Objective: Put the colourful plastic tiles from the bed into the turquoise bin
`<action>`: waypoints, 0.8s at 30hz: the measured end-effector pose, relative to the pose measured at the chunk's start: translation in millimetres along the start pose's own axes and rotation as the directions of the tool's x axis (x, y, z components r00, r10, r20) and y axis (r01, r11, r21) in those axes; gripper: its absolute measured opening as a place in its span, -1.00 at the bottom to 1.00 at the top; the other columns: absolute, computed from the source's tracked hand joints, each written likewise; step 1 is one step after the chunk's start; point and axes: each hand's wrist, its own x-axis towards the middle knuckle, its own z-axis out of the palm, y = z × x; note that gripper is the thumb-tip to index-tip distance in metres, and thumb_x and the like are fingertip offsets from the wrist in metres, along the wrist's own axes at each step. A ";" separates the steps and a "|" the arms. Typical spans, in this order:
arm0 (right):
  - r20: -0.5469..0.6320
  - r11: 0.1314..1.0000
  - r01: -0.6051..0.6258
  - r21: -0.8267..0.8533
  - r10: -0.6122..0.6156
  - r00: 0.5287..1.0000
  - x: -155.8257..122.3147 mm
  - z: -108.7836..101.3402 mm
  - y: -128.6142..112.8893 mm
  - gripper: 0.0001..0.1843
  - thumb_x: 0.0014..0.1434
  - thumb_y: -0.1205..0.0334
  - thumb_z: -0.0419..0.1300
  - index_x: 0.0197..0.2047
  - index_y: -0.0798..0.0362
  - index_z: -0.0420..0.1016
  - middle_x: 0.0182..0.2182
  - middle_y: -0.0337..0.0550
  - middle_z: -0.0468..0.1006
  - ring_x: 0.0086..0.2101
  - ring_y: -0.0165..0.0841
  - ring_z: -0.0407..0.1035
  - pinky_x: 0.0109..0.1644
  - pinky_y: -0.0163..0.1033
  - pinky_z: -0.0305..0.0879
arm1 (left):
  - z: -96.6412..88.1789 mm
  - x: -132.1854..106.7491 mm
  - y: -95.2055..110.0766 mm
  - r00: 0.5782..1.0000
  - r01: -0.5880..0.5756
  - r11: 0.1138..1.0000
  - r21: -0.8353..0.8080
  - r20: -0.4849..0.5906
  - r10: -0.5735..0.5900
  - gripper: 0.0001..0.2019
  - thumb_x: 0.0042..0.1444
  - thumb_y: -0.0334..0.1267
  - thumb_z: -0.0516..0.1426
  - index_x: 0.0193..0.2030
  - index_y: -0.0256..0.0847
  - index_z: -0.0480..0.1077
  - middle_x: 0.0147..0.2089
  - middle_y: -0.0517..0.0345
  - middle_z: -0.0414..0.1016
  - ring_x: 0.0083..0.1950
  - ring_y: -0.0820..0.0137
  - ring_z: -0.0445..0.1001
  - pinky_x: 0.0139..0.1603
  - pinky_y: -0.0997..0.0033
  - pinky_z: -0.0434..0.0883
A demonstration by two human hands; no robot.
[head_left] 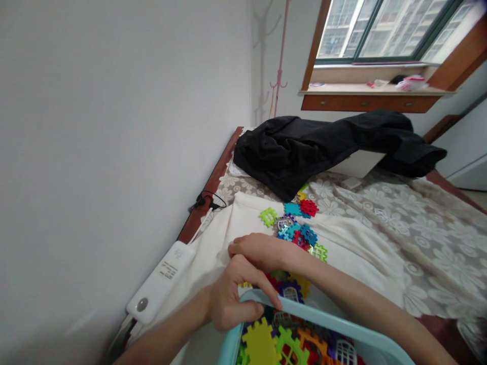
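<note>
My left hand [238, 299] is closed on the rim of a light blue plastic bin [323, 319], thumb inside and index finger along the edge. In the bin lie colourful toothed plastic building pieces, among them a yellow square [261, 342], a green window piece [291, 347] and an orange piece [314, 342]. Just beyond the rim, my right hand [261, 249] is palm down over the white cloth, its fingers bent together; anything under them is hidden. Close to it lies a loose pile with a blue piece [308, 234], a lime piece [268, 217] and a red piece [309, 207].
A white cloth [361, 253] covers part of the patterned bedspread [437, 218]. Black clothing [304, 142] lies across the far side, over a pale flat object [357, 163]. Along the left wall is a white power strip-like box [162, 281] with cables. A pink stand [279, 76] is beyond.
</note>
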 end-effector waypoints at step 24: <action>0.005 0.929 -0.256 -0.267 0.266 0.964 -28.7 1.1 1.3 -0.36 0.19 0.20 0.38 0.30 0.16 0.39 0.15 0.22 0.47 0.02 0.02 0.52 0.01 0.02 0.50 | -1.5 1.4 3.1 1.000 0.008 1.000 0.004 0.013 -0.008 -0.73 -0.05 -0.29 0.24 -0.23 -0.31 0.71 -0.41 -0.01 0.70 -0.62 0.47 0.36 -0.56 0.48 0.24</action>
